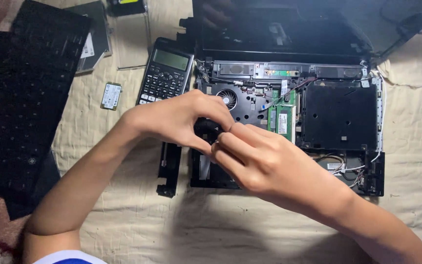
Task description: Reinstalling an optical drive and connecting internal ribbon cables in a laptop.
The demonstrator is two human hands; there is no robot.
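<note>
Head view shows my left hand (179,120) and right hand (257,159) meeting fingertip to fingertip over the opened laptop base (340,115), fingers curled tight around something small and dark (211,128); I cannot tell what it is, since both hands cover most of it. Beneath them I see the round fan (229,98) and a green memory module (284,120). Part of the base is hidden under my right forearm. A calculator (166,71) lies just left, a detached keyboard (25,88) farther left, partly cut off.
</note>
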